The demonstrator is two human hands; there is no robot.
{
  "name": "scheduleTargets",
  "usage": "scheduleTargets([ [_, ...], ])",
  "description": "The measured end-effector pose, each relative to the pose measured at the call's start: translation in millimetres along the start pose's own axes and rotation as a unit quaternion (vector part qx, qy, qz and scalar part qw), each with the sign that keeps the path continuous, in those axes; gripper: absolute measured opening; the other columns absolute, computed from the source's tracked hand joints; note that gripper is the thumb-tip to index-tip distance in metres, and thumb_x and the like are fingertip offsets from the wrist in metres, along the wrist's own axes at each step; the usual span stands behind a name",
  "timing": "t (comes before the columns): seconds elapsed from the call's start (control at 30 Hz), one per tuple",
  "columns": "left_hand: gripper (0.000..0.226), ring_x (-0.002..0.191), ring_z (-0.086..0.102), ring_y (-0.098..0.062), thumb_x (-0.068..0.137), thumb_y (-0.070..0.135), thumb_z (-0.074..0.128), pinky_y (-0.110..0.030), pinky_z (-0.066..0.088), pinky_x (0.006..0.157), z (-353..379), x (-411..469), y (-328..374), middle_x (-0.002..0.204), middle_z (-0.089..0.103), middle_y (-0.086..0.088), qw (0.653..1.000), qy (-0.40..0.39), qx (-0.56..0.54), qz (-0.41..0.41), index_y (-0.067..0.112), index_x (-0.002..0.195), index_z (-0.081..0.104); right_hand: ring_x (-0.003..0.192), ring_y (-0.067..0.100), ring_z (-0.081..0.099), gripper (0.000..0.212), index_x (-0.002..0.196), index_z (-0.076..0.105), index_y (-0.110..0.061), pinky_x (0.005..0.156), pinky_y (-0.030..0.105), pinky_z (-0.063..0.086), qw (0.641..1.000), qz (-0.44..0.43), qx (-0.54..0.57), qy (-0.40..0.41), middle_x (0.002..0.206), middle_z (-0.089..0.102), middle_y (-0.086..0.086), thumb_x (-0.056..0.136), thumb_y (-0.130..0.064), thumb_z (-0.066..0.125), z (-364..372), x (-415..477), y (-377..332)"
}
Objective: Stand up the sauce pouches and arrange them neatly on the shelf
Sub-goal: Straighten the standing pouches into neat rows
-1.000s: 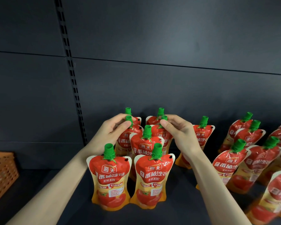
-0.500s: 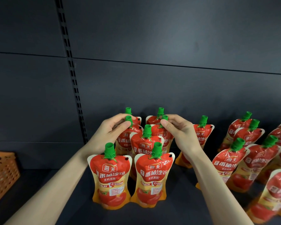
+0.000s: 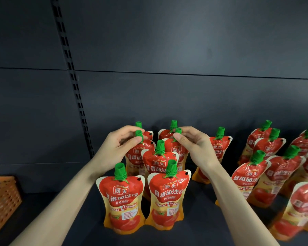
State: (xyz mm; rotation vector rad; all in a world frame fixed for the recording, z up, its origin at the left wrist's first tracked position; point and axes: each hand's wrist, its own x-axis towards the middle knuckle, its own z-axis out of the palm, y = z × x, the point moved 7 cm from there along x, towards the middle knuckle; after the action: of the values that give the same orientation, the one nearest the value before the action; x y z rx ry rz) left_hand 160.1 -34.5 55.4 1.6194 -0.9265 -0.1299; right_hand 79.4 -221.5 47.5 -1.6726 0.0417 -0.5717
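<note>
Two sauce pouches are being steadied by their tops on the dark shelf (image 3: 60,219), with an orange basket (image 3: 4,197) at far left. The left hand (image 3: 114,148) pinches the green cap (image 3: 139,134) of one second-row pouch (image 3: 138,153). The right hand (image 3: 194,146) pinches its neighbour's cap (image 3: 178,130). More pouches (image 3: 247,178) stand further right. The glossy bodies look soft and likely slippery, so the stiff cap seems the best hold. Labels read 海天 and 番茄沙司.
</note>
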Motion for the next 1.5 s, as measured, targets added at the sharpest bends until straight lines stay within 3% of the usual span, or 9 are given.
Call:
scheduleTargets([
  [0.33, 0.022, 0.099, 0.065, -0.009, 0.089, 0.020, 0.053, -0.017, 0.049, 0.081, 4.4, -0.1, 0.3, 0.102, 0.071, 0.006, 1.000, 0.002, 0.003, -0.006, 0.020, 0.109, 0.061, 0.086, 0.010, 0.070, 0.012, 0.094, 0.068, -0.019, 0.069, 0.018, 0.053, 1.000, -0.010, 0.009, -0.020, 0.087, 0.074, -0.008, 0.089, -0.011, 0.060, -0.5, 2.9, 1.7],
  [0.7, 0.028, 0.102, 0.064, -0.008, 0.085, 0.025, 0.056, -0.018, 0.049, 0.086, 2.3, -0.6, 0.7, 0.105, 0.071, 0.006, 1.000, 0.010, 0.014, -0.015, 0.019, 0.112, 0.062, 0.090, 0.011, 0.069, 0.014, 0.101, 0.067, -0.017, 0.072, 0.019, 0.053, 1.000, 0.001, -0.007, -0.029, 0.096, 0.073, -0.003, 0.089, -0.016, 0.062, -2.9, 4.6, 4.9],
  [0.83, 0.032, 0.098, 0.066, -0.008, 0.079, 0.028, 0.060, -0.019, 0.050, 0.087, -12.4, 2.0, 12.3, 0.102, 0.072, 0.003, 0.998, 0.060, 0.012, 0.005, 0.015, 0.109, 0.065, 0.092, 0.006, 0.067, 0.015, 0.100, 0.067, -0.021, 0.072, 0.014, 0.050, 0.999, -0.029, -0.037, 0.008, 0.099, 0.071, -0.004, 0.085, -0.020, 0.066, -10.3, 7.9, -5.9],
  [0.97, 0.021, 0.095, 0.064, -0.006, 0.084, 0.023, 0.062, -0.015, 0.049, 0.084, -32.0, 16.9, 16.1, 0.100, 0.070, 0.001, 0.991, 0.133, 0.024, 0.023, 0.018, 0.103, 0.066, 0.095, 0.009, 0.064, 0.018, 0.104, 0.066, -0.019, 0.074, 0.017, 0.052, 0.995, -0.051, -0.068, 0.057, 0.100, 0.068, -0.002, 0.086, -0.025, 0.066, -19.1, 21.8, -18.0],
  [1.07, 0.021, 0.099, 0.062, -0.001, 0.088, 0.021, 0.060, -0.011, 0.046, 0.085, -25.8, 34.3, 2.3, 0.105, 0.069, 0.005, 0.994, 0.088, 0.058, -0.022, 0.018, 0.108, 0.066, 0.101, 0.008, 0.062, 0.027, 0.112, 0.064, -0.016, 0.077, 0.009, 0.050, 0.994, -0.023, -0.096, 0.047, 0.107, 0.067, -0.001, 0.088, -0.027, 0.064, -17.5, 36.8, -19.8],
  [1.13, 0.021, 0.101, 0.063, -0.002, 0.090, 0.022, 0.057, -0.017, 0.047, 0.088, -19.5, 40.9, -10.0, 0.103, 0.071, 0.004, 0.996, 0.041, 0.048, -0.056, 0.017, 0.108, 0.067, 0.100, 0.008, 0.063, 0.026, 0.112, 0.065, -0.015, 0.076, 0.007, 0.049, 0.995, 0.013, -0.093, 0.014, 0.107, 0.068, 0.000, 0.089, -0.026, 0.063, -13.6, 44.7, -17.0],
  [1.23, 0.022, 0.100, 0.066, -0.009, 0.090, 0.024, 0.055, -0.025, 0.052, 0.088, -16.4, 44.3, -18.6, 0.100, 0.073, 0.001, 0.997, 0.007, 0.032, -0.073, 0.015, 0.107, 0.068, 0.093, 0.011, 0.066, 0.013, 0.100, 0.067, -0.016, 0.079, 0.016, 0.052, 0.995, 0.048, -0.084, -0.024, 0.098, 0.071, 0.003, 0.091, -0.021, 0.060, -8.9, 50.7, -11.6],
  [1.33, 0.022, 0.096, 0.068, -0.014, 0.092, 0.019, 0.053, -0.027, 0.055, 0.082, -14.9, 46.6, -19.6, 0.098, 0.073, -0.002, 0.997, -0.001, 0.016, -0.072, 0.011, 0.107, 0.067, 0.083, 0.011, 0.067, 0.009, 0.094, 0.067, -0.013, 0.075, 0.019, 0.055, 0.994, 0.062, -0.080, -0.048, 0.091, 0.072, 0.004, 0.092, -0.015, 0.059, -4.7, 53.1, -5.7],
  [1.5, 0.021, 0.089, 0.069, -0.013, 0.093, 0.017, 0.051, -0.017, 0.051, 0.068, -13.0, 46.2, -20.8, 0.096, 0.073, -0.006, 0.997, -0.006, -0.008, -0.071, 0.010, 0.104, 0.067, 0.079, 0.009, 0.068, 0.011, 0.092, 0.068, -0.012, 0.071, 0.018, 0.055, 0.994, 0.055, -0.075, -0.063, 0.087, 0.072, 0.004, 0.092, -0.010, 0.057, -3.2, 54.7, -3.1],
])
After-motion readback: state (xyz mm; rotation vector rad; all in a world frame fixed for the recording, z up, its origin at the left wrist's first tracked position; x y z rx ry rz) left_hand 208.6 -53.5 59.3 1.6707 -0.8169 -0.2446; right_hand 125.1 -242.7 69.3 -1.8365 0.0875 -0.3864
